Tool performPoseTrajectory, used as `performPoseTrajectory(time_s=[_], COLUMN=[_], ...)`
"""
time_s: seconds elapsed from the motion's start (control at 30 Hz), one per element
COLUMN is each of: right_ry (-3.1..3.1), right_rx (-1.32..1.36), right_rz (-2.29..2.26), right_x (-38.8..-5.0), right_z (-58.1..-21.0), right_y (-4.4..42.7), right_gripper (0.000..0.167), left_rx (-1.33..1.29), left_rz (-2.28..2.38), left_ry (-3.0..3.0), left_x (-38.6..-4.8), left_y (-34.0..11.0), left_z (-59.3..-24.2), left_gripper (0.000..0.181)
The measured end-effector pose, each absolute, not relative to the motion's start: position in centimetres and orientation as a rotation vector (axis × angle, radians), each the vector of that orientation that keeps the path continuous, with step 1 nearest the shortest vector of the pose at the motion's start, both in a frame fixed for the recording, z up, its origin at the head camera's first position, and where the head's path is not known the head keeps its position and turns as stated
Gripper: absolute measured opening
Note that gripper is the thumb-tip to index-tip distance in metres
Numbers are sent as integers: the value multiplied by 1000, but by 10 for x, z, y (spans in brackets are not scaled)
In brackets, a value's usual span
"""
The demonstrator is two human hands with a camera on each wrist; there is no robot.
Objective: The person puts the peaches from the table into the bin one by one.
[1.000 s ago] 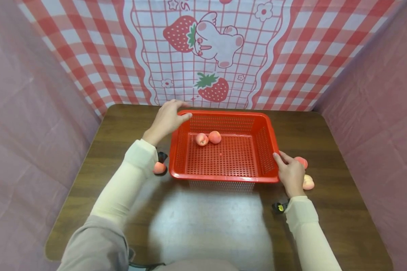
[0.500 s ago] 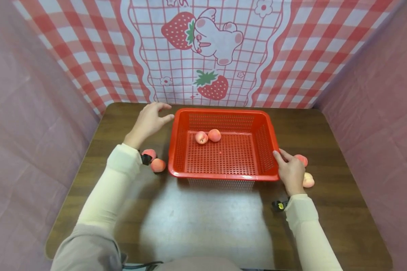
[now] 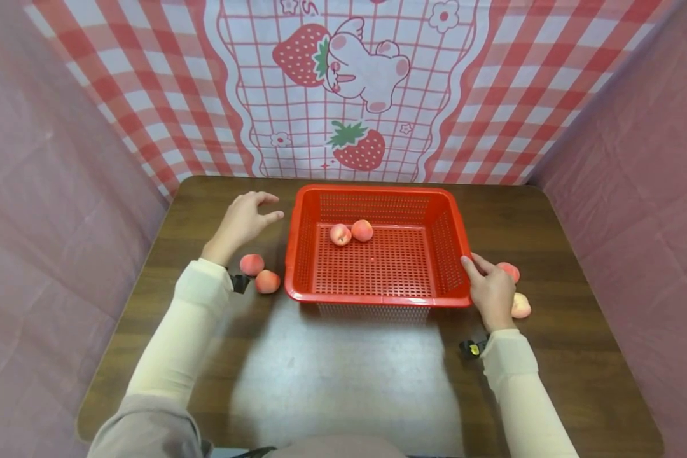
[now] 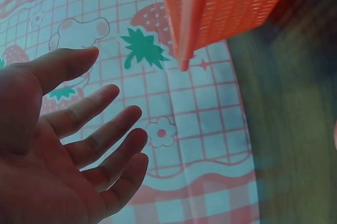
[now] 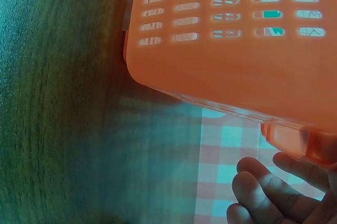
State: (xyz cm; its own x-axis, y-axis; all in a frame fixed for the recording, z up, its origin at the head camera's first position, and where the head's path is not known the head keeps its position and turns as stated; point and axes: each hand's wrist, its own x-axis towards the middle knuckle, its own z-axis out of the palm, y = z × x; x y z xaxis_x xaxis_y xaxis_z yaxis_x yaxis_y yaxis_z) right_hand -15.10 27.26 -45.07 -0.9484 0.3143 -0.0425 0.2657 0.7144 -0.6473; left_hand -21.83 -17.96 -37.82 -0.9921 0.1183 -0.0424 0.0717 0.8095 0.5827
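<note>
A red perforated plastic basket [image 3: 372,299] stands at the table's middle, with two peaches [image 3: 340,235] lying together inside toward its left. At its right rim my right hand [image 3: 492,296] pinches the edge, thumb over the rim; the right wrist view shows fingers [image 5: 263,187] below the rim. My left hand [image 3: 243,219] hovers left of the basket, apart from it, holding nothing. Its fingers [image 4: 105,145] are loosely bent in the left wrist view. Near the left wrist a pink peach [image 3: 252,264] and an orange-pink peach [image 3: 268,282] lie on the table.
Beside the right hand lie a pink peach [image 3: 508,272] and a paler peach [image 3: 521,305], both partly hidden by it. The wooden table [image 3: 572,356] meets a strawberry-print cloth [image 3: 423,83] behind. Pink curtains [image 3: 635,159] hang on both sides.
My left hand has moved away from the basket's left rim, leftward and then slightly nearer me, uncovering the two peaches on the left. The right hand stays at the rim.
</note>
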Motion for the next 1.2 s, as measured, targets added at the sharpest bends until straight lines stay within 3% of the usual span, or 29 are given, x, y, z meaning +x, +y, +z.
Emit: performPoseTrajectory(time_s=[1.2], right_ry=[-2854], right_rx=[-485], right_rz=[1043], right_x=[-150], right_z=[-451], right_y=[273], right_gripper=[58], left_rx=[-56], left_rz=[608], left_ry=[2660], left_x=[-184], left_y=[-221], left_z=[-437], left_gripper=[58])
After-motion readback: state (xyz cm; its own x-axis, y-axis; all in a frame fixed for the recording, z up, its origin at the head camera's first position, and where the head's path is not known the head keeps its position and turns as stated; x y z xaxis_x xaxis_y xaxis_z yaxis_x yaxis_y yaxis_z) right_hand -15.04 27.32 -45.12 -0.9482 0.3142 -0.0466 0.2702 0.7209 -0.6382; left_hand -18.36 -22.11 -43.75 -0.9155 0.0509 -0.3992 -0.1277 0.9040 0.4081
